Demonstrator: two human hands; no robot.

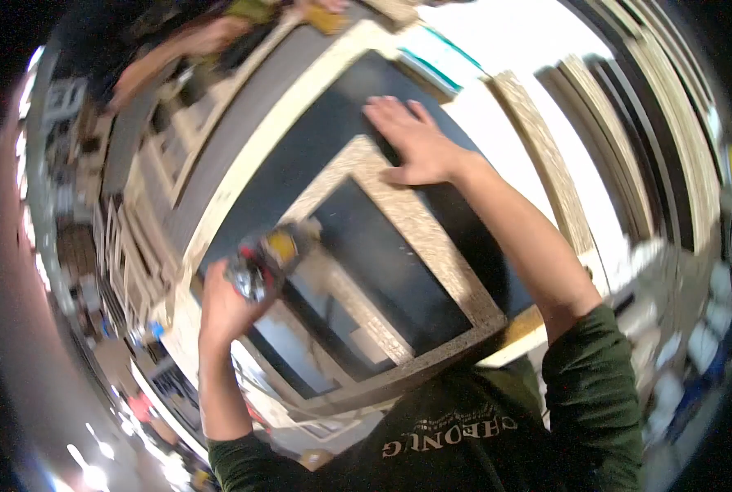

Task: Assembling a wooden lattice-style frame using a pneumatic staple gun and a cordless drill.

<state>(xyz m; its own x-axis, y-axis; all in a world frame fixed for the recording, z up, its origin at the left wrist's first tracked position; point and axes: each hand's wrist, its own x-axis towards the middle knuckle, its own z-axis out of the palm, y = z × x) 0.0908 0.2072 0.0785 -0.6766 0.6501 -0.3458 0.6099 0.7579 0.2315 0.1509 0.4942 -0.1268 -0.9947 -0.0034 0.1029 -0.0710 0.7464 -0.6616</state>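
Observation:
A particleboard frame [421,225] with several strips lies on a dark flat panel [312,131], its near edge close to my body. My left hand [222,305] is wrapped round a power tool that looks like a nail gun [266,258], with red, yellow and silver parts. Motion smears the tool, and its nose, over the frame's left side, cannot be made out. Flat on the panel by the frame's far corner rests my right hand [415,146], fingers spread, with the thumb touching the particleboard.
Right of the panel lie a long particleboard strip [546,156] and stacked boards [669,123] on a white surface. A green-and-white box [440,61] sits beyond the panel. Another person's arm [173,57] reaches in at the far left, over more wooden frames [181,148].

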